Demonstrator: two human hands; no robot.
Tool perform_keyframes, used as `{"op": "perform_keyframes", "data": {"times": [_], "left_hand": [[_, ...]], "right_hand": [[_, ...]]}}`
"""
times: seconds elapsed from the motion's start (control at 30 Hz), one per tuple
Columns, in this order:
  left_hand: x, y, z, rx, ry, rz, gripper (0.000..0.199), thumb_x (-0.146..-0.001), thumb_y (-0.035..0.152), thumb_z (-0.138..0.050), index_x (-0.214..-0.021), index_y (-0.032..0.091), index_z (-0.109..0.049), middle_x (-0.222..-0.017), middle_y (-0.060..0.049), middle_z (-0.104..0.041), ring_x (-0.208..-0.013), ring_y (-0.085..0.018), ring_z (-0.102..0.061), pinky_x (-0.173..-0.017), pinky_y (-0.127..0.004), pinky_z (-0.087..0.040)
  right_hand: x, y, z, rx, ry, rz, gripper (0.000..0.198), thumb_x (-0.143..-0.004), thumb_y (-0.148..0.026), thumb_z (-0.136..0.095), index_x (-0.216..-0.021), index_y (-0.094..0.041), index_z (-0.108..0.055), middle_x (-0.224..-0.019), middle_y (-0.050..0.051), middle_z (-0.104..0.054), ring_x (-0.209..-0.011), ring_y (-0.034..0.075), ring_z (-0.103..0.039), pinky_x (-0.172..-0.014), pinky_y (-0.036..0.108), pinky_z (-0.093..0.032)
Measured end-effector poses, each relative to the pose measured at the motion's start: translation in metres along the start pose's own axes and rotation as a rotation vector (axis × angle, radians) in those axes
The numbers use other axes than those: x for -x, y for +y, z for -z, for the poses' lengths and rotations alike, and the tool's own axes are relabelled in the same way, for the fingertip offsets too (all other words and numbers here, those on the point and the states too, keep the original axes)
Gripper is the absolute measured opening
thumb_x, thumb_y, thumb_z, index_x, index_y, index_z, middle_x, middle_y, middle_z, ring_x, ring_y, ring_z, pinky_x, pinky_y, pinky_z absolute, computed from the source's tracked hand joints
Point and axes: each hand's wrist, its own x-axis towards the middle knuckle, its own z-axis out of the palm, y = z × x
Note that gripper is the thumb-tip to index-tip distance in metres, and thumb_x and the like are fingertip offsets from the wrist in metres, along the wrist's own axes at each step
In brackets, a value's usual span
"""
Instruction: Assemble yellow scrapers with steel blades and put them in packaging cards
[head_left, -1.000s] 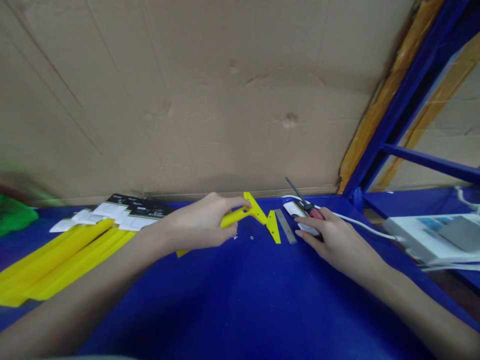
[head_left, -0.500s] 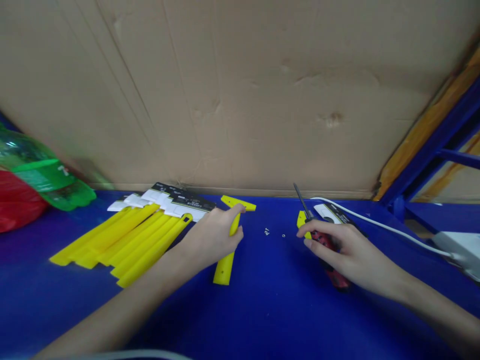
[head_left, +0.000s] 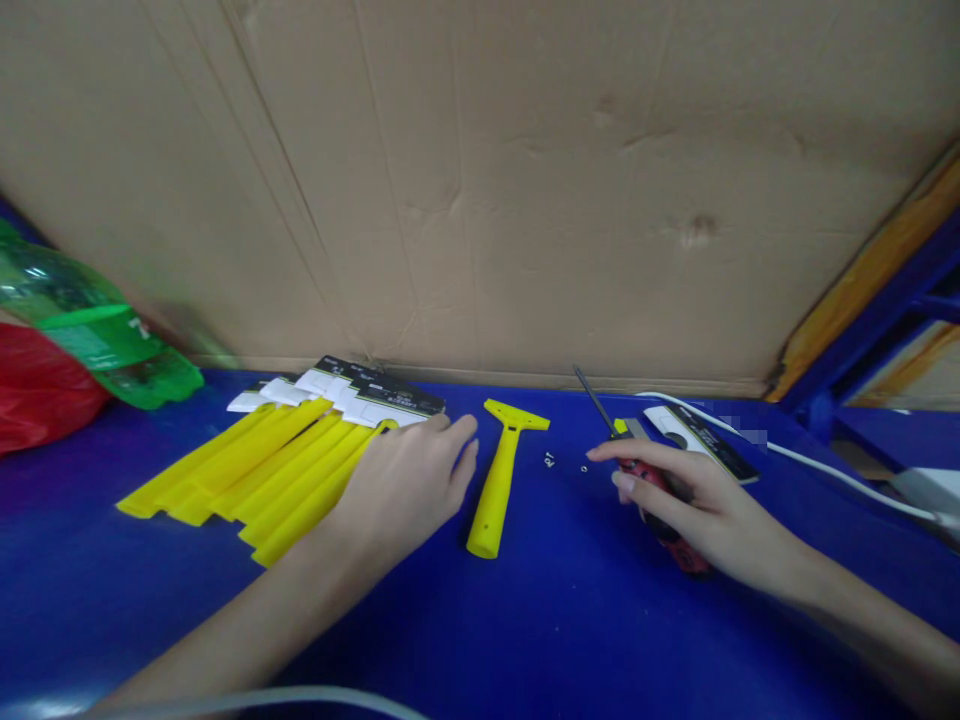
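A yellow T-shaped scraper handle (head_left: 495, 495) lies on the blue table between my hands. Just left of it hovers my left hand (head_left: 416, 470), fingers loosely bent and thumb apart, with nothing visible in it. My right hand (head_left: 694, 500) is wrapped around a red and black electric screwdriver (head_left: 660, 535), its long bit pointing away from me. Partly hidden behind that hand are a small yellow piece (head_left: 620, 427) and a grey strip. Tiny screws (head_left: 550, 460) and a small nut (head_left: 584, 469) sit between the scraper handle and the screwdriver.
Yellow scrapers (head_left: 255, 465) with black-and-white cards (head_left: 375, 390) are piled at left. Another card (head_left: 705, 440) lies behind my right hand, near a white cable (head_left: 817, 465). A green bottle (head_left: 112, 340) and red bag (head_left: 41, 390) stand far left. Cardboard (head_left: 487, 200) walls the back.
My left hand has let go of the yellow scraper handle and moved left, off it. My right hand still grips the screwdriver. The view has shifted slightly.
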Motion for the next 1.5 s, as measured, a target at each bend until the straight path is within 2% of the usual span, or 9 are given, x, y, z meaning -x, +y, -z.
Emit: {"op": "perform_keyframes", "data": {"times": [0.1, 0.2, 0.4, 0.57, 0.77, 1.0, 1.27, 1.4, 1.5], "left_hand": [[0.009, -0.011, 0.006, -0.289, -0.051, 0.132, 0.035, -0.101, 0.017, -0.046, -0.126, 0.015, -0.070, -0.115, -0.018, -0.073, -0.107, -0.040, -0.071, -0.085, -0.048, -0.058], [0.011, -0.016, 0.008, -0.412, -0.146, 0.177, 0.042, -0.099, 0.010, -0.043, -0.134, 0.014, -0.067, -0.117, -0.020, -0.070, -0.111, -0.040, -0.068, -0.088, -0.047, -0.058], [0.012, -0.030, 0.005, -0.449, -0.084, 0.185, 0.046, -0.096, 0.007, -0.043, -0.135, 0.015, -0.065, -0.108, -0.022, -0.071, -0.102, -0.041, -0.070, -0.080, -0.047, -0.059], [0.010, -0.041, 0.001, -0.454, -0.028, 0.111, 0.045, -0.094, 0.003, -0.033, -0.125, 0.006, -0.065, -0.089, -0.025, -0.072, -0.091, -0.042, -0.072, -0.078, -0.047, -0.056], [0.009, -0.028, 0.005, -0.430, 0.046, 0.150, 0.039, -0.100, 0.008, -0.026, -0.120, 0.010, -0.060, -0.096, -0.020, -0.066, -0.070, -0.031, -0.071, -0.058, -0.035, -0.049], [-0.005, -0.009, 0.010, -0.179, 0.307, 0.037, 0.023, -0.105, 0.021, -0.040, -0.123, 0.017, -0.055, -0.107, -0.012, -0.058, -0.063, -0.023, -0.062, -0.050, -0.033, -0.043], [-0.023, 0.013, 0.002, 0.219, 0.487, -0.222, 0.015, -0.102, 0.015, -0.051, -0.116, 0.018, -0.052, -0.111, -0.010, -0.061, -0.099, -0.024, -0.066, -0.088, -0.038, -0.057], [-0.022, 0.019, -0.002, 0.295, 0.485, -0.307, 0.029, -0.100, 0.013, -0.057, -0.126, 0.022, -0.049, -0.119, -0.007, -0.063, -0.103, -0.021, -0.067, -0.095, -0.035, -0.058], [-0.022, 0.026, -0.002, 0.334, 0.468, -0.361, 0.037, -0.099, 0.014, -0.061, -0.131, 0.026, -0.047, -0.123, -0.005, -0.064, -0.102, -0.019, -0.068, -0.096, -0.033, -0.058]], "right_hand": [[0.001, 0.001, -0.002, -0.023, 0.065, 0.023, 0.042, -0.098, -0.047, -0.056, -0.126, -0.020, -0.072, -0.066, -0.001, -0.057, -0.053, 0.014, -0.047, -0.049, 0.027, -0.037], [0.000, 0.001, -0.004, -0.043, 0.120, 0.039, 0.041, -0.096, -0.046, -0.059, -0.126, -0.022, -0.073, -0.074, 0.001, -0.061, -0.061, 0.016, -0.053, -0.056, 0.030, -0.041], [0.003, 0.005, -0.001, -0.024, 0.150, 0.032, 0.038, -0.096, -0.046, -0.061, -0.126, -0.025, -0.073, -0.077, 0.002, -0.063, -0.065, 0.018, -0.056, -0.060, 0.032, -0.043], [0.009, 0.002, 0.009, 0.027, 0.127, 0.011, 0.030, -0.096, -0.043, -0.061, -0.121, -0.027, -0.070, -0.057, -0.005, -0.052, -0.045, 0.015, -0.046, -0.047, 0.030, -0.036], [0.010, 0.000, 0.037, 0.384, 0.024, 0.000, 0.020, -0.086, -0.030, -0.065, -0.105, -0.027, -0.072, -0.055, -0.005, -0.054, -0.046, 0.014, -0.048, -0.047, 0.026, -0.034], [0.017, -0.009, 0.040, 0.547, -0.131, 0.021, 0.013, -0.087, -0.030, -0.067, -0.099, -0.027, -0.071, -0.060, -0.004, -0.058, -0.055, 0.016, -0.053, -0.055, 0.027, -0.034], [0.017, -0.012, 0.014, 0.509, -0.165, 0.064, 0.024, -0.088, -0.028, -0.067, -0.110, -0.027, -0.076, -0.066, 0.001, -0.064, -0.066, 0.020, -0.061, -0.063, 0.030, -0.037], [0.013, -0.009, 0.022, 0.422, -0.059, 0.082, 0.027, -0.091, -0.046, -0.069, -0.105, -0.024, -0.075, -0.056, -0.004, -0.052, -0.054, 0.016, -0.050, -0.057, 0.030, -0.034], [0.007, -0.006, 0.028, 0.052, 0.125, 0.046, 0.029, -0.092, -0.045, -0.064, -0.107, -0.022, -0.073, -0.068, -0.001, -0.060, -0.060, 0.017, -0.056, -0.056, 0.030, -0.040]]}}
